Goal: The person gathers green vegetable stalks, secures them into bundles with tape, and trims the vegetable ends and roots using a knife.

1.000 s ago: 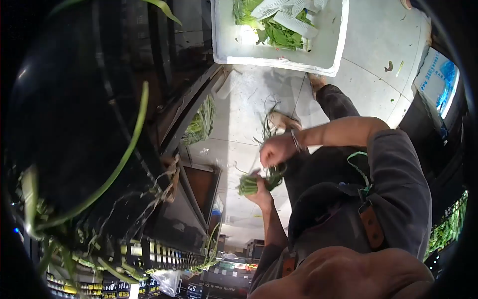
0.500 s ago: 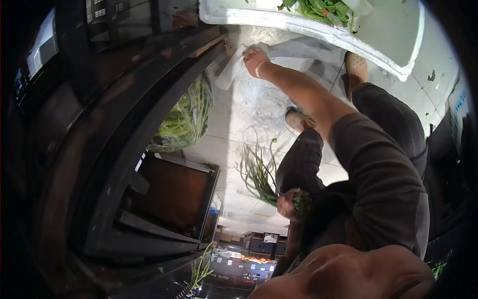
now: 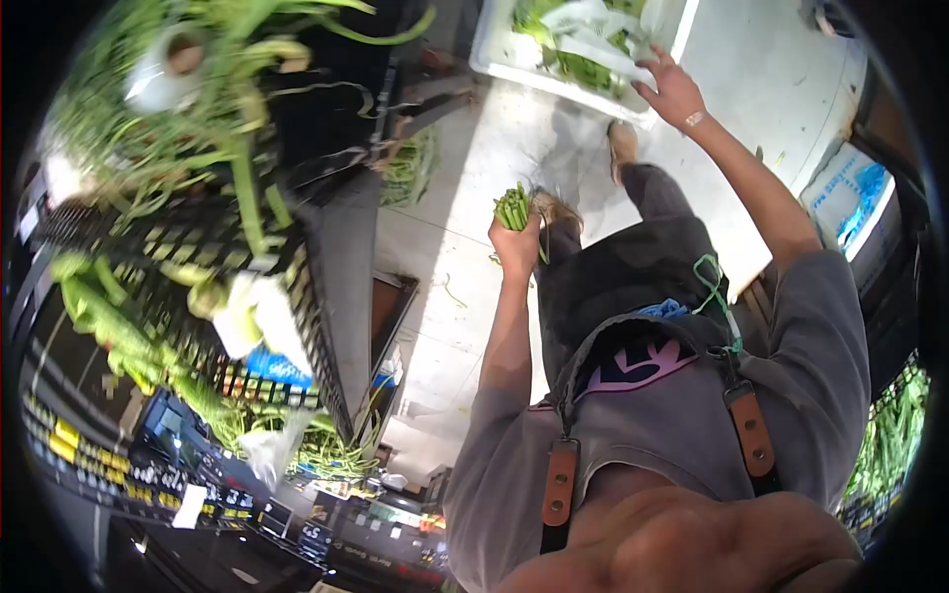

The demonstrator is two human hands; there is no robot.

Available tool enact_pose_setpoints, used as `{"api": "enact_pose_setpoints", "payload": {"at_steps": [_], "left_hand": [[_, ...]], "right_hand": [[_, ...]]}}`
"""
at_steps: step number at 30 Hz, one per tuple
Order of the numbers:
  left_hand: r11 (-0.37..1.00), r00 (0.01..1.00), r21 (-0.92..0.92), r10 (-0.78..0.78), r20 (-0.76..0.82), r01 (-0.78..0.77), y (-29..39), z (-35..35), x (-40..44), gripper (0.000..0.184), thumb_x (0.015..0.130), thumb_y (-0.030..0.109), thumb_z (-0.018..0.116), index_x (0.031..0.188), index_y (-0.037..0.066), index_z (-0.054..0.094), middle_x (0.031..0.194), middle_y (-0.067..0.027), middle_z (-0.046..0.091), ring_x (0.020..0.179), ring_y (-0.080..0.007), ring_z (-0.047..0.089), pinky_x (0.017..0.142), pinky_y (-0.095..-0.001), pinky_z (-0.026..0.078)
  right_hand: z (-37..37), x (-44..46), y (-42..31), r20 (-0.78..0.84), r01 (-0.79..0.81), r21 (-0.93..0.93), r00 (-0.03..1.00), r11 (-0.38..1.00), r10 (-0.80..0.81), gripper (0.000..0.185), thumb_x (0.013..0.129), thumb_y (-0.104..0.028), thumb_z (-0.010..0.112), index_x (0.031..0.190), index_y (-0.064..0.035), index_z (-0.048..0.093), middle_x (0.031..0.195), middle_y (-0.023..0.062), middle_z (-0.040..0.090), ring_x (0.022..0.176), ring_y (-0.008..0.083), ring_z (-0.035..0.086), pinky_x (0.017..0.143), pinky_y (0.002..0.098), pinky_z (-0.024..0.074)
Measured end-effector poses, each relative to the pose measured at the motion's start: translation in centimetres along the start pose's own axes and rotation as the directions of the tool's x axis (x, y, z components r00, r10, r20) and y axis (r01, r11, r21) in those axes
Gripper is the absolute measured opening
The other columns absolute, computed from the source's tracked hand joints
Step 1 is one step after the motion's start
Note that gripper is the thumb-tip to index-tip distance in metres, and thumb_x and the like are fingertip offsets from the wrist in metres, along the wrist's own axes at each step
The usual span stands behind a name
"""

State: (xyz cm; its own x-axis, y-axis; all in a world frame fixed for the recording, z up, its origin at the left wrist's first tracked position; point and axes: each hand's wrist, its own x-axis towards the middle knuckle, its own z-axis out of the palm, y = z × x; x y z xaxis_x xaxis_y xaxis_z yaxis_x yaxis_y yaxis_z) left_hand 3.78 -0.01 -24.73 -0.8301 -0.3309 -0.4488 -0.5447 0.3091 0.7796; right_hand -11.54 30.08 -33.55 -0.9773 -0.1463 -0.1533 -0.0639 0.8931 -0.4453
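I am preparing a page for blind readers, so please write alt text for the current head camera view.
A person's left hand grips a bundle of green stalks above a tiled floor; the right hand, fingers spread, is at the rim of a white box containing leafy greens and netting. Black lattice crates and green vegetables appear at left.

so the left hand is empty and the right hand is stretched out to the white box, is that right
Not quite: the left hand isn't empty; the head view shows it gripping a bunch of green stems. The right hand is indeed stretched out to the white box.
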Motion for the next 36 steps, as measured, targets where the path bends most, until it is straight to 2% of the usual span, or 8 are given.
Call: {"api": "enact_pose_setpoints", "payload": {"at_steps": [2, 6, 12, 20, 26, 32, 34, 36], "left_hand": [[0.998, 1.000, -0.060, 0.025, -0.009, -0.025, 6.5, -1.2, -0.6, 0.009, 0.073, 0.003, 0.063, 0.081, -0.002, 0.060, 0.071, -0.0034, 0.060, 0.065, -0.0104, 0.055, 0.061, -0.0253, 0.044], [0.956, 0.992, -0.267, 0.122, -0.017, -0.122, 16.7, -2.6, -2.2, 0.009, 0.073, 0.000, 0.060, 0.081, -0.001, 0.058, 0.071, -0.0055, 0.058, 0.059, -0.0121, 0.054, 0.056, -0.0259, 0.044], [0.575, 0.992, -0.816, 0.121, 0.019, -0.055, 26.8, -3.6, -5.2, 0.011, 0.076, -0.002, 0.057, 0.085, -0.001, 0.051, 0.068, -0.0083, 0.054, 0.057, -0.0173, 0.055, 0.051, -0.0275, 0.045], [0.456, 0.931, -0.878, 0.364, 0.032, -0.148, 31.4, -3.1, -10.3, 0.019, 0.078, 0.002, 0.060, 0.091, 0.001, 0.047, 0.072, -0.0100, 0.054, 0.068, -0.0226, 0.057, 0.066, -0.0340, 0.049], [0.538, 0.882, -0.803, 0.470, 0.032, -0.258, 32.8, -1.7, -13.6, 0.017, 0.078, 0.001, 0.062, 0.089, 0.000, 0.049, 0.072, -0.0099, 0.056, 0.066, -0.0217, 0.060, 0.059, -0.0332, 0.051], [0.371, 0.967, -0.922, 0.169, 0.188, 0.114, 28.1, 0.5, -7.8, 0.018, 0.076, 0.005, 0.062, 0.090, 0.002, 0.050, 0.069, -0.0089, 0.054, 0.059, -0.0223, 0.058, 0.054, -0.0329, 0.049], [0.316, 0.970, -0.933, 0.113, 0.217, 0.172, 24.6, 1.7, -4.8, 0.017, 0.077, 0.008, 0.061, 0.090, 0.003, 0.051, 0.069, -0.0082, 0.055, 0.058, -0.0219, 0.056, 0.054, -0.0330, 0.049], [0.268, 0.954, -0.916, -0.053, 0.294, 0.298, 22.1, 2.3, -3.0, 0.017, 0.077, 0.008, 0.062, 0.090, 0.004, 0.051, 0.069, -0.0077, 0.055, 0.057, -0.0214, 0.056, 0.054, -0.0326, 0.049]], "right_hand": [[-8.1, 0.7, -4.7, 0.377, -0.315, 0.201, 0.899, 0.928, 0.223, 0.036, 0.082, -0.031, 0.060, 0.108, -0.0072, 0.061, 0.107, 0.0133, 0.061, 0.093, 0.0258, 0.061, 0.083, 0.0343, 0.0477], [-13.4, -3.6, -11.8, 0.293, -0.191, 0.907, 0.926, 0.376, -0.237, 0.026, 0.087, -0.021, 0.059, 0.107, -0.0047, 0.062, 0.099, 0.0044, 0.064, 0.091, 0.0103, 0.058, 0.082, 0.0263, 0.0464], [-25.4, -7.8, -21.6, 0.235, 0.032, 0.844, 0.874, 0.535, -0.425, 0.041, 0.074, -0.021, 0.071, 0.108, -0.0025, 0.058, 0.103, 0.0088, 0.062, 0.096, 0.0193, 0.059, 0.087, 0.0305, 0.0441], [-28.9, -10.0, -21.3, -0.019, 0.436, 0.589, 0.850, 0.681, -0.527, 0.080, 0.063, -0.036, 0.079, 0.126, -0.0056, 0.041, 0.117, 0.0149, 0.054, 0.106, 0.0306, 0.053, 0.091, 0.0368, 0.0409], [-29.1, -12.6, -20.6, 0.142, 0.254, 0.689, 0.871, 0.678, -0.470, 0.067, 0.065, -0.026, 0.071, 0.122, -0.0030, 0.044, 0.084, 0.0200, 0.061, 0.078, 0.0335, 0.062, 0.069, 0.0382, 0.0480], [-24.9, -11.8, -19.1, 0.160, 0.212, 0.627, 0.907, 0.749, -0.391, 0.052, 0.068, -0.023, 0.067, 0.110, 0.0035, 0.050, 0.079, 0.0178, 0.062, 0.060, 0.0292, 0.062, 0.061, 0.0350, 0.0494], [-21.5, -10.5, -18.3, 0.525, -0.253, 0.695, 0.818, 0.673, -0.235, 0.050, 0.070, -0.018, 0.065, 0.112, 0.0035, 0.050, 0.079, 0.0138, 0.063, 0.055, 0.0215, 0.062, 0.059, 0.0317, 0.0499], [-21.2, -10.2, -19.4, 0.558, -0.309, 0.693, 0.802, 0.652, -0.214, 0.048, 0.071, -0.015, 0.064, 0.113, 0.0034, 0.050, 0.078, 0.0103, 0.063, 0.054, 0.0156, 0.062, 0.058, 0.0295, 0.0502]]}}
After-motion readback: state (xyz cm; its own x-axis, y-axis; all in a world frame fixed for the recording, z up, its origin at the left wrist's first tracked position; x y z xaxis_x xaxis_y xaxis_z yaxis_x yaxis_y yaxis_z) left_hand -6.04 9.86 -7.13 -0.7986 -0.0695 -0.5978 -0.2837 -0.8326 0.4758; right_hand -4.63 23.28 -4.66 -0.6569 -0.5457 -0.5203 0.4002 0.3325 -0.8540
